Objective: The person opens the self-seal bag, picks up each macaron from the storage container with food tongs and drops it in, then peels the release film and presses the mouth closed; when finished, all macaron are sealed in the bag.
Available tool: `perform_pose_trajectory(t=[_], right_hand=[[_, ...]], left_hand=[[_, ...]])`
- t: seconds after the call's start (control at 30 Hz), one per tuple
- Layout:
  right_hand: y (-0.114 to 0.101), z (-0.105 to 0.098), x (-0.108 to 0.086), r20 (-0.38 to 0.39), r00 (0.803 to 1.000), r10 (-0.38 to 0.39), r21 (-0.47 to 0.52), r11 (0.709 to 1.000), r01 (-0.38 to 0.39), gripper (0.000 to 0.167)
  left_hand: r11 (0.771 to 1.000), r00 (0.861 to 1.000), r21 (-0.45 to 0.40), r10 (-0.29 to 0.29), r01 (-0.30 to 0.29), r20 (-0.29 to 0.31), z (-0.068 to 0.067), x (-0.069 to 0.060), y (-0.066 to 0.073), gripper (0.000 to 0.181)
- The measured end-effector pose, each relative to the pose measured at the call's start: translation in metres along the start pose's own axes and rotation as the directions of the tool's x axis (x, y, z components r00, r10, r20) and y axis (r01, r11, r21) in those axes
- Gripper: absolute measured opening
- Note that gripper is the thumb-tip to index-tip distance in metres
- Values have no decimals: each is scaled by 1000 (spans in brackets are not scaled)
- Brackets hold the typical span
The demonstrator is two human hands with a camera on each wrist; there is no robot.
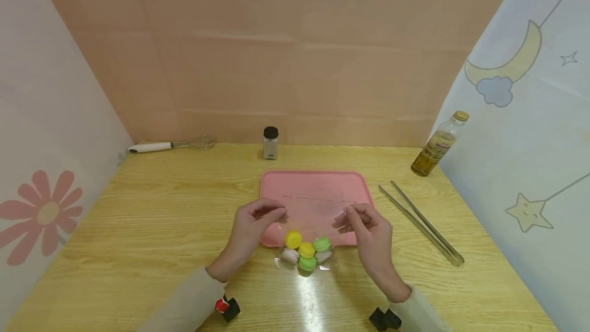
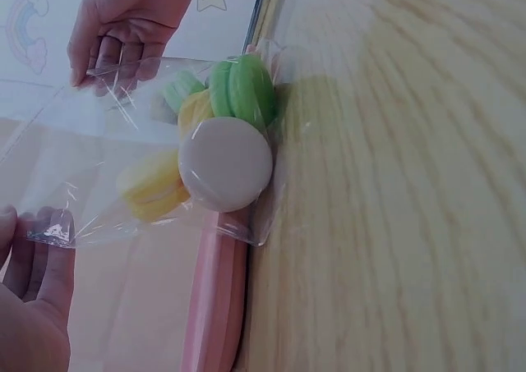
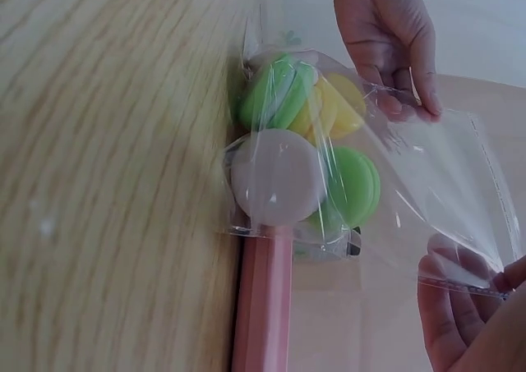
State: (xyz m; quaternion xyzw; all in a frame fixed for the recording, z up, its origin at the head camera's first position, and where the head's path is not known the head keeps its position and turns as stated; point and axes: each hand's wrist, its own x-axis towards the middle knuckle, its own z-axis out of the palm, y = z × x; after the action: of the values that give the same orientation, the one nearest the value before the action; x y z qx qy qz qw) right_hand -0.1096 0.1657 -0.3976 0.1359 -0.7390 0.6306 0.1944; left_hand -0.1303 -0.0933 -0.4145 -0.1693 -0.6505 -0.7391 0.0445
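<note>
A clear plastic bag (image 3: 427, 191) holds several macarons in yellow, green and pale white. In the head view these macarons (image 1: 306, 250) sit at the bag's lower end, by the front edge of a pink tray (image 1: 318, 181). My left hand (image 1: 251, 227) pinches the bag's left side between thumb and fingers. The right hand (image 1: 374, 232) pinches its right side. Between them the transparent film spreads over the tray. From the left wrist, a pale macaron (image 2: 225, 165) shows in front of green and yellow ones.
Right of the tray lie metal tongs (image 1: 424, 224). An oil bottle (image 1: 438, 145) with a yellow cap stands at the back right. A black-lidded jar (image 1: 270, 143) is behind the tray, and a whisk (image 1: 175, 145) lies at the back left. Printed walls border the wooden table (image 1: 184, 193).
</note>
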Motion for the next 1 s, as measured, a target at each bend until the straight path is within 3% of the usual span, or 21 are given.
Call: perform_pose_trajectory(t=[0.2,0.27,0.33,0.4,0.47,0.6,0.67,0.73,0.83,1.0], right_hand=[[-2,0,1,-32,999,-33,-27,999,32,10],[-2,1,3,-66,993,-93,-26,995,91,9],[-3,2,6,-107,975,-197,-28,980,195,16],[-7,6,11,-136,931,-339,-84,940,331,22],[-14,12,17,-115,868,-482,-152,873,464,20],[-31,31,30,66,755,-653,-269,717,643,12],[-36,40,34,177,729,-661,-281,676,682,18],[-39,47,38,268,722,-638,-292,660,692,20],[-40,53,41,364,738,-569,-318,668,672,16],[-39,58,45,408,761,-505,-334,693,639,16]], left_hand=[[1000,1000,6,-13,13,-17,1,1,1,22],[1000,1000,0,-23,23,-20,2,1,2,21],[999,999,-9,-34,33,-24,2,1,2,20],[999,999,-20,-38,37,-23,2,1,2,17],[999,999,-31,-36,36,-19,3,1,3,16],[999,1000,-37,-21,21,-7,1,1,3,17],[999,1000,-31,-15,15,-4,1,1,3,18],[1000,1000,-24,-13,13,-1,0,1,3,18],[1000,1000,-14,-5,5,7,1,1,3,17],[1000,999,-10,18,-18,30,2,1,2,17]])
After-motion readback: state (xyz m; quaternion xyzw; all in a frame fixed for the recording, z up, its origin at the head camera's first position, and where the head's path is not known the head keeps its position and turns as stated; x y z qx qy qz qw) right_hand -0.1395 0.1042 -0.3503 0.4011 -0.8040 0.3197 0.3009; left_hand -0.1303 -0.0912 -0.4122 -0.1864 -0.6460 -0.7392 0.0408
